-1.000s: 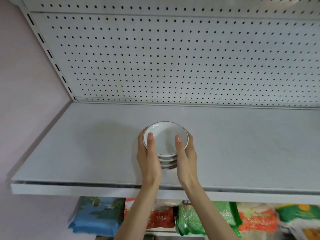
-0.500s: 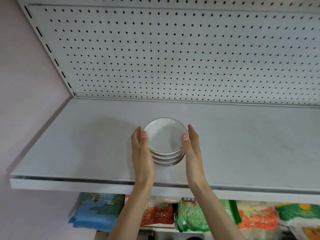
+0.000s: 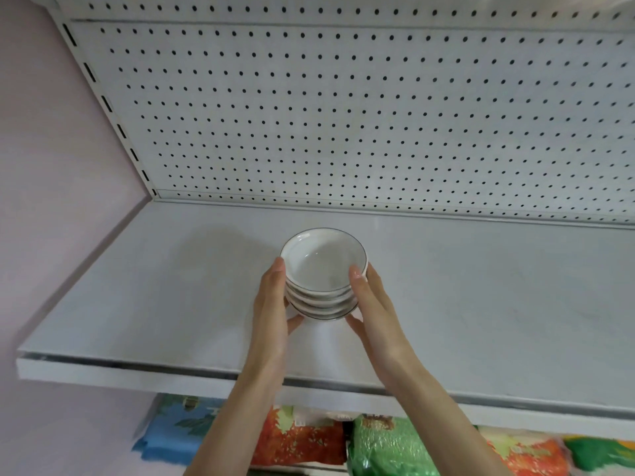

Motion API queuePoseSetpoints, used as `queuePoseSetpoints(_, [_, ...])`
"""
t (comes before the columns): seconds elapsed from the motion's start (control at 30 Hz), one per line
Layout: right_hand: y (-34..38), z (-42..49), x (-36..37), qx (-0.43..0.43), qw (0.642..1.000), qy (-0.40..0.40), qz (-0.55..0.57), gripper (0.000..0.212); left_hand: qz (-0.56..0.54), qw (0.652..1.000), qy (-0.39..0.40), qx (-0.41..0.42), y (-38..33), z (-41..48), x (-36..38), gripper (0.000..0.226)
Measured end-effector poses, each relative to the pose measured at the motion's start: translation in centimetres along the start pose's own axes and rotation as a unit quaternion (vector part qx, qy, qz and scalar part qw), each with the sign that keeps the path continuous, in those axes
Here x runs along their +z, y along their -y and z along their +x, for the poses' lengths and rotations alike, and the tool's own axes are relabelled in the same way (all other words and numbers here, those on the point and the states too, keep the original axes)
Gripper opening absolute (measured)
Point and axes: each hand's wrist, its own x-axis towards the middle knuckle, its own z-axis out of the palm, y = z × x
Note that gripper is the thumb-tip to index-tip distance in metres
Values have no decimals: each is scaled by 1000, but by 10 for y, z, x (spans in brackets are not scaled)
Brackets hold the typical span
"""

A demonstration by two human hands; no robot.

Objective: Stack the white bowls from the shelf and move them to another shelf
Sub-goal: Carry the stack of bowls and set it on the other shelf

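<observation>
A stack of white bowls [image 3: 323, 269], each edged with a thin dark line, stands nested and upright on a white shelf [image 3: 481, 304]; whether its base rests fully on the surface or is just lifted cannot be told. The top bowl faces up and holds nothing.

A person's two bare hands flank the stack. The left hand [image 3: 273, 310] lies flat against the stack's left side, fingers straight and together, a fingertip touching the top rim and the thumb tucked in toward the lowest bowl. The right hand [image 3: 374, 310] mirrors it on the stack's right side, fingers straight, a fingertip at the top rim, the thumb angled toward the base. Neither hand curls round the bowls. Both forearms reach in from below the stack, crossing the shelf's front edge.

Behind the stack rises a white pegboard panel [image 3: 343, 115]. To the stack's left, well apart, a slotted upright [image 3: 103, 101] meets a pale pink wall [image 3: 51, 166]. Beneath the stack, under the shelf, lie packaged bags: a blue bag [image 3: 171, 438] to the left, an orange-red bag [image 3: 295, 441] directly below, a green bag [image 3: 388, 448] to the right.
</observation>
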Motion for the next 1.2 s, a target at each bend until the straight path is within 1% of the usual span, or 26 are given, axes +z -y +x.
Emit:
queuePoseSetpoints(0.13, [8, 47, 1, 22, 1000, 9, -5, 59, 15, 1000, -8, 6, -8, 42, 12, 64])
queuePoseSetpoints(0.17, [10, 59, 1, 27, 999, 16, -8, 57, 21, 1000, -11, 5, -11, 52, 15, 66])
queuePoseSetpoints(0.23, [15, 81, 1, 33, 999, 24, -11, 57, 31, 999, -17, 10, -17, 71, 23, 63])
queuePoseSetpoints(0.27, [18, 90, 2, 36, 999, 27, -10, 57, 35, 999, -18, 15, -20, 81, 26, 60])
queuePoseSetpoints(0.3, [21, 99, 2, 37, 999, 28, -8, 59, 44, 999, -18, 20, -22, 90, 28, 62])
queuePoseSetpoints(0.37, [26, 111, 2, 38, 999, 31, -10, 61, 69, 997, -24, 20, -26, 107, 32, 76])
queuePoseSetpoints(0.4, [27, 117, 1, 35, 999, 33, -13, 62, 76, 997, -27, 20, -28, 114, 33, 80])
queuePoseSetpoints(0.47, [28, 128, 0, 29, 999, 37, -25, 64, 92, 995, -33, 27, -28, 127, 37, 74])
queuePoseSetpoints(0.57, [29, 142, -2, 30, 998, 44, -39, 73, 142, 987, -46, 53, -29, 137, 42, 61])
queuePoseSetpoints(0.63, [30, 149, -3, 36, 997, 46, -43, 73, 176, 981, -53, 66, -28, 143, 45, 57])
queuePoseSetpoints(0.77, [31, 158, -7, 43, 996, 52, -61, 73, 207, 975, -55, 66, -31, 151, 48, 57])
queuePoseSetpoints(0.9, [34, 159, -12, 48, 990, 49, -126, 81, 251, 965, -27, 74, -29, 148, 36, 62])
queuePoseSetpoints(0.97, [37, 157, -16, 32, 980, 40, -191, 84, 311, 947, -28, 81, -30, 143, 20, 68])
queuePoseSetpoints(1.03, [44, 151, -22, -6, 959, 37, -280, 83, 379, 920, -37, 97, -33, 133, 1, 68])
queuePoseSetpoints(1.13, [54, 136, -33, -78, 905, 54, -414, 81, 476, 867, -43, 138, -40, 107, -31, 66])
queuePoseSetpoints(1.2, [60, 125, -38, -120, 855, 77, -499, 82, 543, 823, -42, 160, -47, 83, -49, 66])
